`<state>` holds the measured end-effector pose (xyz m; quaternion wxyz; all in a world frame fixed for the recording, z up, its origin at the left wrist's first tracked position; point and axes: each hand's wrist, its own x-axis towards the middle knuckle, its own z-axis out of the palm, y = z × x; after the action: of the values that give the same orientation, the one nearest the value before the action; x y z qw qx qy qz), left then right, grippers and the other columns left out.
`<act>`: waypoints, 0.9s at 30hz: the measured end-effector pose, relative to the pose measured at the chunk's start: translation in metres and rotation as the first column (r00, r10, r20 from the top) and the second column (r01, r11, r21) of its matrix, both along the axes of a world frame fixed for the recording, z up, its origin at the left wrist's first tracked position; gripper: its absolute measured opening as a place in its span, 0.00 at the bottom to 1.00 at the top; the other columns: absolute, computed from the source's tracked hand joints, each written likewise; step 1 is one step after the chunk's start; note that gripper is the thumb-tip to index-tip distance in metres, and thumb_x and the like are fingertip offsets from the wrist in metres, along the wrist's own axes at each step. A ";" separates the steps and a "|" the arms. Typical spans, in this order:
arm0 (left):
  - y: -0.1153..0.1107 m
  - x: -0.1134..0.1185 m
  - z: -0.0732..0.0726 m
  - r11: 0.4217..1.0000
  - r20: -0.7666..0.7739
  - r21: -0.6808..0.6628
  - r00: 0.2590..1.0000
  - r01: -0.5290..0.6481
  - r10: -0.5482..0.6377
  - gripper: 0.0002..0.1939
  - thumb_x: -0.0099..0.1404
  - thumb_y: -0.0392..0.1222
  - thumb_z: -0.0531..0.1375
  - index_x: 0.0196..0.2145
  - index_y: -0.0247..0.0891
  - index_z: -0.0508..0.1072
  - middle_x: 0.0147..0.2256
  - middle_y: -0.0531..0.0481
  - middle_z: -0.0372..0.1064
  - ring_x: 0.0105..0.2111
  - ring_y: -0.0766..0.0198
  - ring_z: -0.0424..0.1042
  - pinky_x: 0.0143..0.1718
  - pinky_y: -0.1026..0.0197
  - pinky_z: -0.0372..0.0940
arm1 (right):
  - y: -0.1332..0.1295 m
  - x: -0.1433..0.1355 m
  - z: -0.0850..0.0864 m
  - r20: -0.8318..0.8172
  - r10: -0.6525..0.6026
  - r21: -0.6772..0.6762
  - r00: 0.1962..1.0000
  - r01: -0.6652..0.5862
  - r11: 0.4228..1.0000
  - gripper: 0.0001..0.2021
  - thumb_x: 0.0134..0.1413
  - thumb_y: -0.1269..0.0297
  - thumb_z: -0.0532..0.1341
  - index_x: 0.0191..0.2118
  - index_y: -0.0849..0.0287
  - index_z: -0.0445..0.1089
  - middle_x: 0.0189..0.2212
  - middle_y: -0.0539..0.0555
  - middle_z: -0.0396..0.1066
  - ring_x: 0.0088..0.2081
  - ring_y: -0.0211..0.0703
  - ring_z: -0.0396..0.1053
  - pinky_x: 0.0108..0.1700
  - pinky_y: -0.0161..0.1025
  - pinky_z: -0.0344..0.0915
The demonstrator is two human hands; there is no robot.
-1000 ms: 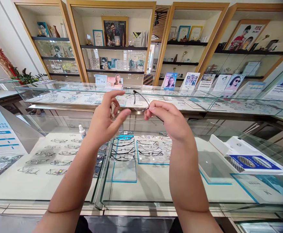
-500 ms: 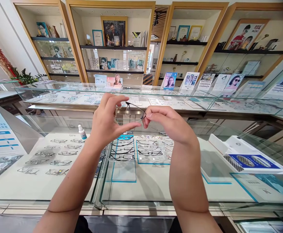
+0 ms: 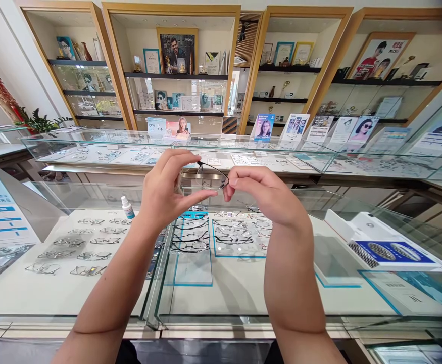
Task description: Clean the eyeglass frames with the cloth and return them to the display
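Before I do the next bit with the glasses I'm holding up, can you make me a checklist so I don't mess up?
1. Right hand gripping the glasses: ok, thumb and fingers pinch one side.
2. Left hand in place: ok, index fingertip at the frame's other end.
3. Left thumb touching the frame: cannot tell, it's just too close to say.
4. Lens free of smudges: cannot tell, too small.
5. Spray bottle standing up: ok.
6. Held glasses off the display glasses: ok, they're up in the air.
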<state>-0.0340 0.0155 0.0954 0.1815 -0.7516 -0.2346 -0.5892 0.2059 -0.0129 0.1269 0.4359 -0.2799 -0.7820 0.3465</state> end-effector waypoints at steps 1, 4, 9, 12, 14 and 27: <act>0.000 0.000 0.000 1.000 0.004 0.001 1.000 0.007 -0.007 0.34 0.58 0.68 0.75 0.54 0.45 0.78 0.48 0.43 0.80 0.49 0.50 0.79 0.48 0.50 0.75 | -0.001 0.000 0.000 -0.003 -0.007 0.009 1.000 0.007 1.000 0.15 0.68 0.66 0.59 0.28 0.53 0.72 0.29 0.49 0.77 0.36 0.42 0.74 0.47 0.44 0.68; 0.000 0.000 0.000 0.999 0.025 0.012 0.999 0.035 -0.035 0.35 0.57 0.67 0.76 0.54 0.45 0.78 0.48 0.43 0.80 0.48 0.50 0.79 0.48 0.50 0.76 | -0.004 -0.001 0.000 -0.015 -0.037 0.042 0.999 0.038 0.998 0.14 0.69 0.65 0.60 0.29 0.53 0.73 0.31 0.49 0.78 0.38 0.43 0.75 0.48 0.44 0.67; 0.000 -0.002 0.000 1.000 0.068 0.007 0.998 0.006 -0.006 0.37 0.54 0.69 0.77 0.53 0.45 0.77 0.47 0.43 0.78 0.48 0.49 0.78 0.47 0.48 0.76 | -0.011 -0.004 0.001 -0.067 -0.113 0.155 0.991 0.122 0.980 0.11 0.71 0.59 0.62 0.34 0.53 0.74 0.35 0.51 0.77 0.40 0.44 0.73 0.48 0.45 0.67; 0.001 -0.005 -0.001 0.999 0.123 0.037 0.992 0.016 -0.021 0.38 0.53 0.66 0.79 0.54 0.47 0.76 0.49 0.44 0.77 0.50 0.49 0.77 0.49 0.48 0.74 | -0.014 -0.006 0.000 -0.194 -0.168 0.232 0.967 0.212 0.949 0.06 0.70 0.57 0.63 0.41 0.51 0.75 0.42 0.51 0.77 0.47 0.46 0.74 0.54 0.46 0.68; 0.001 -0.007 -0.002 0.999 0.189 0.051 0.982 0.010 -0.020 0.37 0.53 0.63 0.79 0.55 0.47 0.76 0.50 0.45 0.76 0.48 0.50 0.77 0.50 0.48 0.73 | -0.015 -0.008 -0.001 -0.265 -0.201 0.280 0.943 0.275 0.920 0.05 0.68 0.58 0.65 0.46 0.49 0.74 0.48 0.52 0.77 0.53 0.48 0.74 0.61 0.48 0.67; -0.007 -0.003 0.005 0.994 0.423 0.040 0.903 -0.099 0.073 0.27 0.60 0.59 0.77 0.48 0.45 0.75 0.44 0.47 0.75 0.45 0.52 0.75 0.48 0.48 0.71 | -0.013 -0.019 -0.005 -0.300 -0.350 0.387 0.887 0.449 0.805 0.18 0.62 0.57 0.73 0.56 0.45 0.74 0.56 0.55 0.77 0.62 0.56 0.72 0.69 0.58 0.68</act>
<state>-0.0372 0.0086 0.1006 0.1750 -0.5899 -0.2832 -0.7356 0.1868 -0.0261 0.1222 0.6329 -0.2927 -0.7116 0.0857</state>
